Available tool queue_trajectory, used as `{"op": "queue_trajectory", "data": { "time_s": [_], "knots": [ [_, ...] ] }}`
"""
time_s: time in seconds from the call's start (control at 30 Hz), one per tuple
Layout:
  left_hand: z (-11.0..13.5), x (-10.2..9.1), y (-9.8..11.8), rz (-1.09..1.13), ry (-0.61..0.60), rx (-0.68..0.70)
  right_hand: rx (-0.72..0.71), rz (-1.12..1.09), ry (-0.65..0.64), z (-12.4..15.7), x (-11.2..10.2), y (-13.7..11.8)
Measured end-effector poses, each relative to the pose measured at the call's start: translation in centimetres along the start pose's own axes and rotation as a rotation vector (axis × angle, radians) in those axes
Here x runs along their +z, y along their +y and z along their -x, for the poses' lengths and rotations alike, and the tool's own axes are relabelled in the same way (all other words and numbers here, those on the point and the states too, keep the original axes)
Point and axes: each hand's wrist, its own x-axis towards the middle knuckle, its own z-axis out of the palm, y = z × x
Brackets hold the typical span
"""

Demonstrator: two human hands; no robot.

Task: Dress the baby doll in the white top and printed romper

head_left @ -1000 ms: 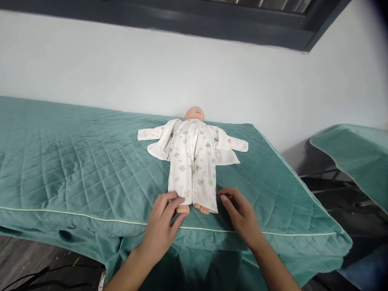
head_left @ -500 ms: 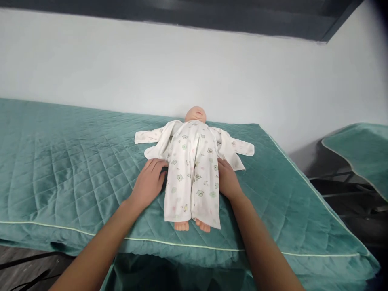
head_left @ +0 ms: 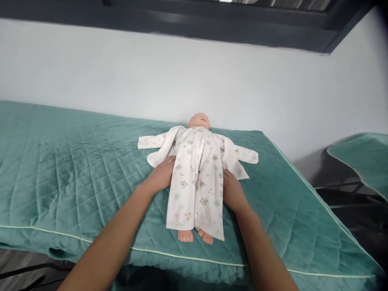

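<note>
A baby doll (head_left: pixel 199 120) lies on its back, head toward the wall, its bare feet (head_left: pixel 185 236) showing at the near end. Over its body and legs are white baby trousers (head_left: pixel 188 190) printed with small bears. A matching baby shirt (head_left: pixel 165 151) is spread open beneath, sleeves out to both sides. My left hand (head_left: pixel 163 174) is at the left edge of the trousers, fingers stretched toward the doll's side, tips hidden. On the opposite edge my right hand (head_left: pixel 233 190) reaches in, most of its fingers hidden by the trousers. Whether either hand grips cloth or doll cannot be seen.
A green quilted cover (head_left: pixel 91 173) with pale piping lies over the bed under the doll. Behind it rises a white wall (head_left: pixel 121 76) below a dark window frame (head_left: pixel 166 20). Another green-covered surface (head_left: pixel 363 155) stands at the right.
My left hand has moved up and right, its fingers now going in at the trousers' edge. My right hand stays at its side. The view has tilted slightly upward.
</note>
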Motion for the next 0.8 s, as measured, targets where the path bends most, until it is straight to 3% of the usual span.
{"op": "queue_trajectory", "data": {
  "time_s": [0.1, 0.23, 0.33, 0.43, 0.6, 0.7, 0.8],
  "knots": [
    [-0.3, -0.1, 0.1, -0.011, 0.001, -0.008, 0.016, -0.220, -0.004, 0.4, -0.4, -0.3],
    [-0.5, -0.4, 0.4, -0.157, -0.039, -0.076, 0.025, -0.274, -0.014, 0.7, -0.6, -0.5],
    [0.2, -0.7, 1.2, -0.332, -0.054, -0.108, 0.022, -0.247, 0.010, 0.7, -0.5, -0.5],
    [1.7, -0.9, 2.4, -0.415, 0.015, -0.121, 0.022, -0.199, 0.025, 0.8, -0.4, -0.6],
    [4.1, -0.6, 3.8, -0.395, 0.110, -0.173, -0.001, -0.084, 0.037, 0.6, -0.5, -1.0],
    [4.2, -0.6, 3.7, -0.386, 0.068, -0.214, -0.050, -0.002, -0.017, 1.0, -0.8, -1.1],
    [3.7, -0.6, 3.2, -0.318, 0.114, -0.296, -0.090, 0.097, -0.068, 2.0, -1.1, -1.0]
  ]
}}
